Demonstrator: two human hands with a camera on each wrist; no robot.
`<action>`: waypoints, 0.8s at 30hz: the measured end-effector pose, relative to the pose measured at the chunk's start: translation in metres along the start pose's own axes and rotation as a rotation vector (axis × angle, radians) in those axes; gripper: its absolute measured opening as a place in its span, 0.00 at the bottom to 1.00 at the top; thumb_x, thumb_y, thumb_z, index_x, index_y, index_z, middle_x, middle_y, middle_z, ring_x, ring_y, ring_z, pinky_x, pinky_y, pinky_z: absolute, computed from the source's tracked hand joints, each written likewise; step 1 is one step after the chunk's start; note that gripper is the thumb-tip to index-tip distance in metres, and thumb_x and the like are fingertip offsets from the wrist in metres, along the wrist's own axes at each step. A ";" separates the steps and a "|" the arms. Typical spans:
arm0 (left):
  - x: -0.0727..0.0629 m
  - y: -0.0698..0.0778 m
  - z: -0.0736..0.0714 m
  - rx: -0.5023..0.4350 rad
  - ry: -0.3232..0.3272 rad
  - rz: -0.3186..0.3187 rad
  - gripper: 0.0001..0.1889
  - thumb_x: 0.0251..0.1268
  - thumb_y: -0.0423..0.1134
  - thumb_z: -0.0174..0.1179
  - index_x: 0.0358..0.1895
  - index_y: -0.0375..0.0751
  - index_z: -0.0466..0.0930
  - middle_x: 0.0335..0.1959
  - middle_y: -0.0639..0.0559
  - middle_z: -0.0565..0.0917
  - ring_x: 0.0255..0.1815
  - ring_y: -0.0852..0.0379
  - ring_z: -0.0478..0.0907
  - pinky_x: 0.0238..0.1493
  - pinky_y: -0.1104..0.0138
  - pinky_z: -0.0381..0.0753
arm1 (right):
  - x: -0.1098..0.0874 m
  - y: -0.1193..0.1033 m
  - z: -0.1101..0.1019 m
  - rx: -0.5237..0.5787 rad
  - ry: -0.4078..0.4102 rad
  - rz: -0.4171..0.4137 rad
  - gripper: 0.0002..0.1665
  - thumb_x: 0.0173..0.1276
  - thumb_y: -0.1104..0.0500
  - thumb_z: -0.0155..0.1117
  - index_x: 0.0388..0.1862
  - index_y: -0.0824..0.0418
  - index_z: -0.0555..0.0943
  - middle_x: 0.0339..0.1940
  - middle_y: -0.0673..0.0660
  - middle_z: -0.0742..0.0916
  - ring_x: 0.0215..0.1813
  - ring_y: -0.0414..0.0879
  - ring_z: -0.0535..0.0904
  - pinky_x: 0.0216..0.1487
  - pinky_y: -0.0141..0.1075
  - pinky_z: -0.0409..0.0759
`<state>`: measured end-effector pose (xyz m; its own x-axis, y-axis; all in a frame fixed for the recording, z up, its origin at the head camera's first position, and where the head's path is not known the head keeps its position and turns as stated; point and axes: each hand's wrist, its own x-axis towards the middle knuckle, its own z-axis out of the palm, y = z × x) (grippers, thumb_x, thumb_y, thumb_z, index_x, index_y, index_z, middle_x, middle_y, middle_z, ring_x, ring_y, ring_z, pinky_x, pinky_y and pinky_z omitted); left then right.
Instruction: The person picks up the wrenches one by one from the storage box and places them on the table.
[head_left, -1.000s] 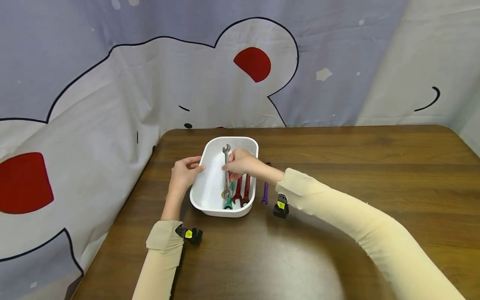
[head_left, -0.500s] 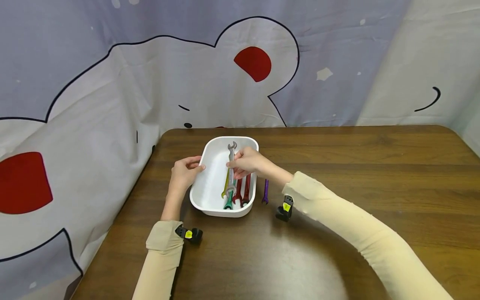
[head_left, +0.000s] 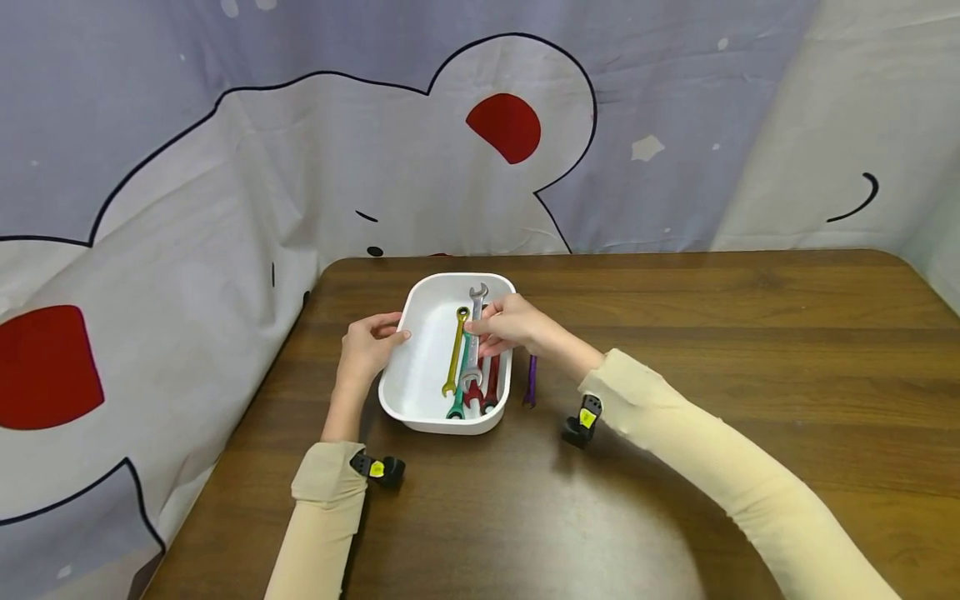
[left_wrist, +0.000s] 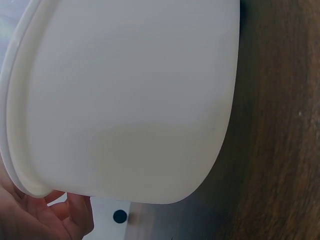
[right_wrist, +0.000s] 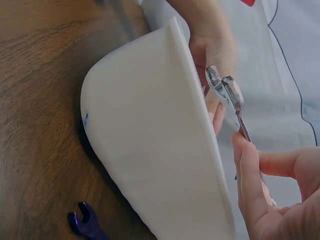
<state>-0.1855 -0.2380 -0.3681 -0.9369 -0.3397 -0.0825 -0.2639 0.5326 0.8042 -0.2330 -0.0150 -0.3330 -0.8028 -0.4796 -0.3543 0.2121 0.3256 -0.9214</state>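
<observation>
My left hand (head_left: 365,350) pinches the left rim of a white plastic bin (head_left: 420,362) in the head view. In the left wrist view its fingers (left_wrist: 79,215) lie under the rim. Over the right half of the bin, my right hand (head_left: 519,323) pinches a silver combination wrench (head_left: 471,367) by its shank. Above the rim, the silver wrench (right_wrist: 239,107) shows in the right wrist view. A yellow wrench (head_left: 454,354), a green wrench (head_left: 456,408) and red wrenches (head_left: 492,385) lie inside the bin, partly hidden by the silver one and my right hand.
A purple wrench (head_left: 532,383) lies on the wooden table (head_left: 480,517) just right of the bin, partly hidden by my right forearm. Behind the table hangs a printed curtain (head_left: 390,167).
My right hand has shifted right with the silver wrench, from the bin's middle toward its right side. The yellow wrench has come into fuller view. My left hand stays on the rim.
</observation>
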 end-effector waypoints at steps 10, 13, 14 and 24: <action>-0.001 -0.002 -0.002 0.012 -0.004 0.026 0.21 0.64 0.39 0.62 0.60 0.40 0.77 0.52 0.38 0.83 0.53 0.44 0.80 0.52 0.55 0.81 | -0.011 0.002 -0.006 -0.045 0.058 -0.024 0.12 0.65 0.61 0.65 0.34 0.65 0.71 0.16 0.53 0.82 0.17 0.38 0.80 0.33 0.36 0.85; 0.000 -0.002 -0.003 0.008 -0.005 0.021 0.21 0.64 0.39 0.62 0.60 0.40 0.78 0.51 0.38 0.83 0.53 0.44 0.80 0.52 0.55 0.81 | -0.013 0.003 -0.009 -0.042 0.046 -0.027 0.11 0.65 0.61 0.65 0.33 0.65 0.71 0.15 0.53 0.82 0.18 0.40 0.81 0.31 0.34 0.84; 0.000 -0.002 -0.003 0.006 -0.006 0.017 0.21 0.64 0.39 0.62 0.59 0.40 0.78 0.51 0.39 0.83 0.53 0.44 0.80 0.52 0.55 0.81 | -0.014 0.003 -0.010 -0.042 0.043 -0.027 0.11 0.65 0.62 0.65 0.33 0.65 0.71 0.15 0.53 0.82 0.18 0.40 0.81 0.29 0.34 0.84; -0.001 0.000 -0.003 0.009 -0.014 0.015 0.21 0.65 0.39 0.61 0.60 0.40 0.77 0.52 0.38 0.83 0.53 0.44 0.80 0.53 0.54 0.80 | -0.020 0.009 -0.022 -0.013 0.041 -0.040 0.11 0.66 0.64 0.62 0.35 0.67 0.69 0.17 0.52 0.82 0.17 0.39 0.80 0.27 0.31 0.83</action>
<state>-0.1835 -0.2400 -0.3664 -0.9438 -0.3208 -0.0791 -0.2522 0.5447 0.7998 -0.2274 0.0150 -0.3311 -0.8327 -0.4589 -0.3097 0.1718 0.3175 -0.9326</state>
